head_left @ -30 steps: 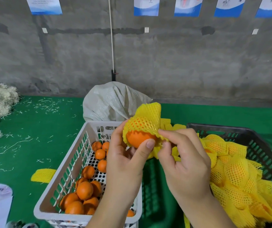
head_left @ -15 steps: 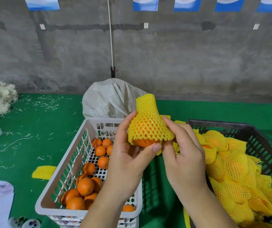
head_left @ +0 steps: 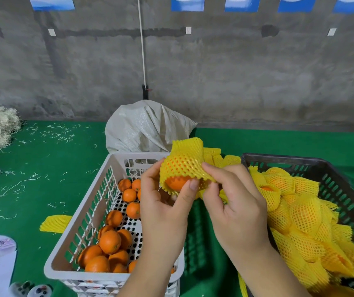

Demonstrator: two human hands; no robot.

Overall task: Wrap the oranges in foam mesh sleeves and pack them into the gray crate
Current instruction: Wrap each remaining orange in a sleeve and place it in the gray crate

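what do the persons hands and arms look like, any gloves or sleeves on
Both are bare. The left hand and right hand wear no gloves, and no rings, watch or wristband show. The forearms are uncovered right down to the bottom edge of the head view, so no sleeve is visible. The one clearly seen nail, on the left thumb, is short and unpainted.

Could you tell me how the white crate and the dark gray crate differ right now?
The white crate sits to the left, the dark gray crate to the right. The white crate holds bare oranges with much of its perforated floor showing; the gray crate is heaped with oranges already in yellow foam mesh sleeves. Both are slotted plastic crates on the green surface.
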